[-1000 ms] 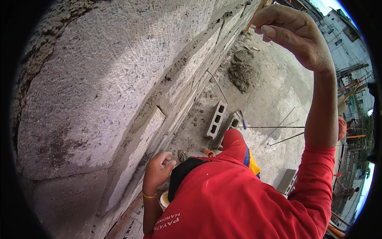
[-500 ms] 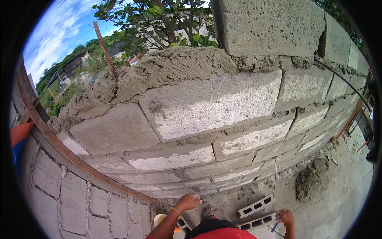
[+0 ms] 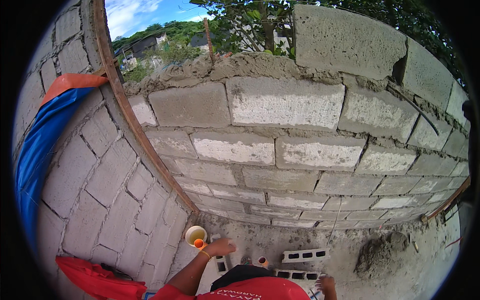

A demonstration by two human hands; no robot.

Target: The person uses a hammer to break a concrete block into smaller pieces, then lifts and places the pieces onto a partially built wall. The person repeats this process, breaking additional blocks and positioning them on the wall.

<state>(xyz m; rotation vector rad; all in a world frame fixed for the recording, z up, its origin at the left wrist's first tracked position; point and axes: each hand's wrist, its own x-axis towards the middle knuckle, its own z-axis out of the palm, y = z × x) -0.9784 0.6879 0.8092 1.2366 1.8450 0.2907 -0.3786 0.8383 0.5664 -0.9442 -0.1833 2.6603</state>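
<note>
A person stands at the foot of a grey block wall [image 3: 280, 150], seen from above the head, red sleeves coming in from the lower edge. The left hand [image 3: 220, 246] is a loosely curled grip with a bangle at the wrist; whether it has hold of anything cannot be told. Just beside that grip, on its wall side, sits an orange cap [image 3: 199, 243], touching the rim of a pale round cup [image 3: 195, 234] that stands on the ground. The right hand [image 3: 327, 285] hangs low and small near the lower edge; its grip cannot be read. Between and beyond the two grips lie hollow concrete blocks [image 3: 304, 255], and well apart from the right grip sits a mortar heap [image 3: 381, 251]. Above it all, wet mortar tops the wall's upper course beside one newly set block [image 3: 347, 42]. To do this reach well, the left grip should probably close squarely on the cup's rim without tipping it. Against half a second ago, the view has swung leftward, and the left hand has dropped closer to the cup.
</note>
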